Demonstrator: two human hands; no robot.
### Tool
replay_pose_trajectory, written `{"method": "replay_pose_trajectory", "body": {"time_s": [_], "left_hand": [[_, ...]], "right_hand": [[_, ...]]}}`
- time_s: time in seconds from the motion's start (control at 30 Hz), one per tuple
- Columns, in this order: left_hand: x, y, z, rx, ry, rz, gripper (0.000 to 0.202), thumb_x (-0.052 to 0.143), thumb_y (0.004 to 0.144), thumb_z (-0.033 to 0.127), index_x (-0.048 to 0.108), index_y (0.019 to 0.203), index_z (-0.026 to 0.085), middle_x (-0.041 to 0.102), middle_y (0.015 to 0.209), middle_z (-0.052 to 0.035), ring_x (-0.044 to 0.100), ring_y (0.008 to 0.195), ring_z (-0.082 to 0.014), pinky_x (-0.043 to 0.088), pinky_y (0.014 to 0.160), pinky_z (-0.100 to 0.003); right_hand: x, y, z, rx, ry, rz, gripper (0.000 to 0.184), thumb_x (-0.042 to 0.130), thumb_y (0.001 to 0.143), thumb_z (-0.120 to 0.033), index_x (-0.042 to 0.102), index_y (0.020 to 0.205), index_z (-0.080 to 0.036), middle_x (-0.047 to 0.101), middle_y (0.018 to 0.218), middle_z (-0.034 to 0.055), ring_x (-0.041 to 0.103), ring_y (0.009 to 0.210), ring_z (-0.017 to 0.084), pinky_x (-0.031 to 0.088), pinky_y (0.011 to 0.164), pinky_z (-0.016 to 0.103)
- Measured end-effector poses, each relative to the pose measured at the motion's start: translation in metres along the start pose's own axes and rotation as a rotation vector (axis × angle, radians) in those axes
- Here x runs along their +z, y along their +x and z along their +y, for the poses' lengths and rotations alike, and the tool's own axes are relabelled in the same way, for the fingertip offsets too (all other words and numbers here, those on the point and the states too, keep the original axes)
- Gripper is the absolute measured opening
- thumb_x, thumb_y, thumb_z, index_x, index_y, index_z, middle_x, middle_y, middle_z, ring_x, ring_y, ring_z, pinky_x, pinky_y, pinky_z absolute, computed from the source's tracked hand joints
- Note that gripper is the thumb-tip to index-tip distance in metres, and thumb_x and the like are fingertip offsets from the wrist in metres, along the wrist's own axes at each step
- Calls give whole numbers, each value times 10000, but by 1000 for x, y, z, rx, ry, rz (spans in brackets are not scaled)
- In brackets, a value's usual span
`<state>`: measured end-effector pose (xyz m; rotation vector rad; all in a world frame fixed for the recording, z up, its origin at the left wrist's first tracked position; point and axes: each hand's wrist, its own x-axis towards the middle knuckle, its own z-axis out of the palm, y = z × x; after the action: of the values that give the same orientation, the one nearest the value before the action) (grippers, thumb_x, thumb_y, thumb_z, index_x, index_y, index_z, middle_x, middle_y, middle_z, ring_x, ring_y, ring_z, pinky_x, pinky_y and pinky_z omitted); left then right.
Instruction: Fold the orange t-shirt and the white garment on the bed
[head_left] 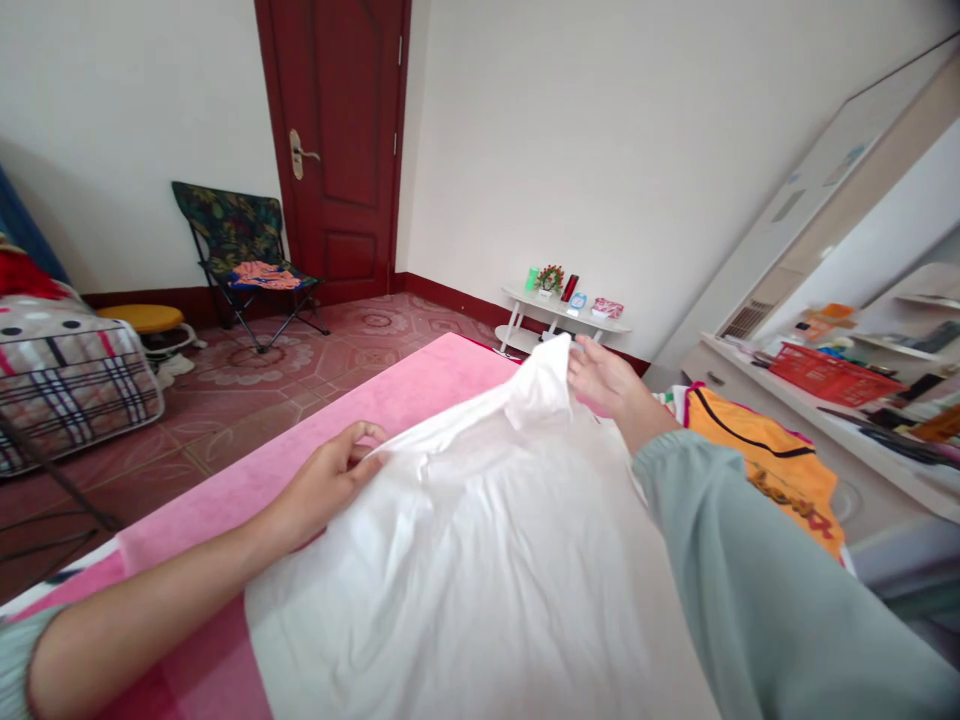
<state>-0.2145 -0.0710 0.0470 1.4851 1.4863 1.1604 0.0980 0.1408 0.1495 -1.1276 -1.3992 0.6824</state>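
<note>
L hand fingers pinch white garment edge — R hand fingers grip its raised corner, over pink sheet.

The shirt is thin white cloth, matt and smooth, with soft creases near the far edge of the bed. Under it the cover is pink matt cloth with a fine, towel-like nap. At the bed's right edge the jersey is orange cloth with a slight sheen. The door is glossy dark red wood with a metal handle; the floor tiles shine faintly. The basket is red plastic.
</note>
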Motion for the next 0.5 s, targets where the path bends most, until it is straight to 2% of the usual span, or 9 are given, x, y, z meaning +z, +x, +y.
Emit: {"method": "replay_pose_trajectory", "body": {"time_s": [0.07,0.17,0.23,0.3,0.4,0.5], "left_hand": [[-7,6,-13,-78,-26,57,409,530,797,508,446,1065,210,535,616,55,465,477,-107,310,441,-187],[-16,1,-25,-133,-20,13,518,559,769,519,429,1160,205,550,628,49,515,519,-129,373,483,-210],[-20,-11,-25,-135,-6,-69,560,573,766,509,416,1214,213,595,718,21,573,627,-155,427,556,-235],[-22,-25,-21,-120,13,-167,578,597,755,491,422,1239,230,614,788,6,587,690,-167,438,584,-238],[-28,-42,-10,-89,85,-288,492,620,733,473,532,1154,233,581,708,27,532,599,-141,385,518,-209],[-39,-48,-2,-110,146,-302,367,609,720,471,634,988,221,541,622,37,474,531,-123,345,486,-203]], "right_hand": [[21,4,0,88,39,-92,318,405,898,-321,597,1065,-130,631,1128,109,643,945,144,482,782,331],[34,-27,19,149,29,-170,372,488,863,-362,537,1189,-192,551,1275,118,587,1087,210,488,835,391],[33,-62,38,138,-17,-197,401,586,794,-346,569,1149,-162,558,1266,136,570,1109,229,457,908,401],[26,-98,55,116,-75,-279,387,630,747,-337,603,1094,-166,588,1232,126,585,1086,230,444,942,390],[13,-138,70,38,-219,-447,370,583,768,-366,605,1095,-193,610,1206,109,590,1086,227,438,963,396],[5,-160,70,-76,-374,-521,370,557,780,-359,607,1103,-185,600,1221,108,542,1158,225,392,1018,402]]}}
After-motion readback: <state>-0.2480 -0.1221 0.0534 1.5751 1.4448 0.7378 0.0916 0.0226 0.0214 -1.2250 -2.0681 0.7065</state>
